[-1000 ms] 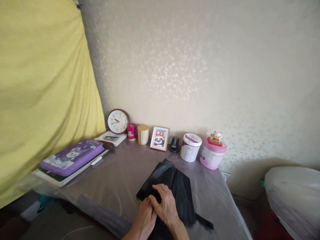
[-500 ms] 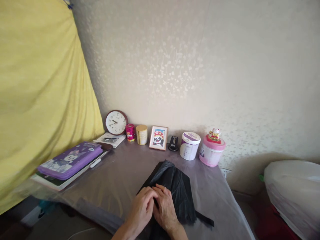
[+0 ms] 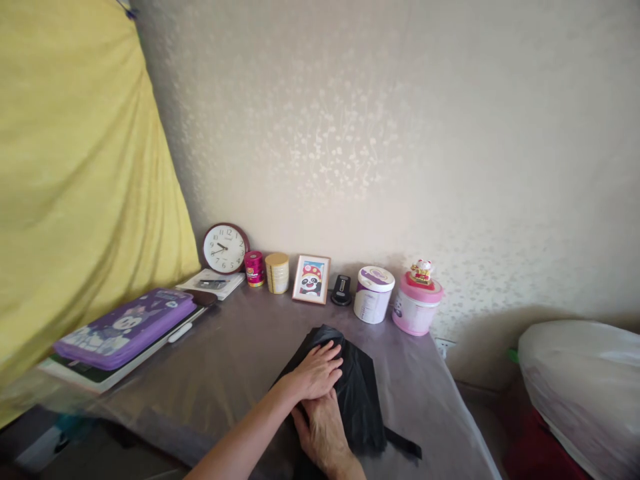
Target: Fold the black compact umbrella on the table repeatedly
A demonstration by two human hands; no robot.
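As hands (image 3: 317, 372) overlap, creased black fabric (image 3: 361, 390) lies underneath.

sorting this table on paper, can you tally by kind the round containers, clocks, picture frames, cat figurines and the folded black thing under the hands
Round containers: 4 (magenta can, yellow-topped canister, purple-and-white tin, pink tub)
Clock: 1
Picture frame: 1
Cat figurine: 1
Folded black item: 1
Total: 8

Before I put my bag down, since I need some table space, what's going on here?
Someone's left hand lies spread on some black folded material, partly covering the right hand, which also rests there. The material lies on the table, with a black strap sticking out at the right.
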